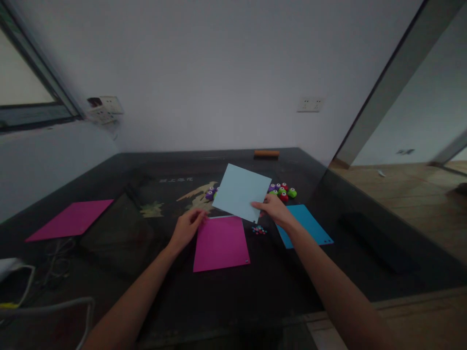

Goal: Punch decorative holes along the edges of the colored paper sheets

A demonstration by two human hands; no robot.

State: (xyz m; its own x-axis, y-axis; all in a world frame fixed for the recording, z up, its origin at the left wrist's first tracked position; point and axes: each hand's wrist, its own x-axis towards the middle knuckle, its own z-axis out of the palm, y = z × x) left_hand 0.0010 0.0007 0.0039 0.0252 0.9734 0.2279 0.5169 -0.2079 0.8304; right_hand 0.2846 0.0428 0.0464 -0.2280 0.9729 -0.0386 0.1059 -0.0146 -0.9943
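Note:
My right hand [272, 208] grips a pale blue-white sheet [241, 189] by its lower right edge, thumb on top. The sheet is raised and tilted above the table. My left hand [188, 224] is closed, fingertips pinching at the upper left corner of a pink sheet [221, 245]. A thin pale edge shows along the top of that pink sheet, and a small dark mark sits in its lower right corner. Just right of it lies a pile of tiny coloured pieces [259, 230]. A blue sheet [304, 226] lies partly behind my right forearm.
Several purple, green and red toys with eyes [282, 191] stand behind the raised sheet, partly hidden. Another pink sheet [71, 219] lies at left, near cables [58, 257]. An orange-brown bar [266, 153] rests at the table's back edge. A dark flat object [377, 240] lies right.

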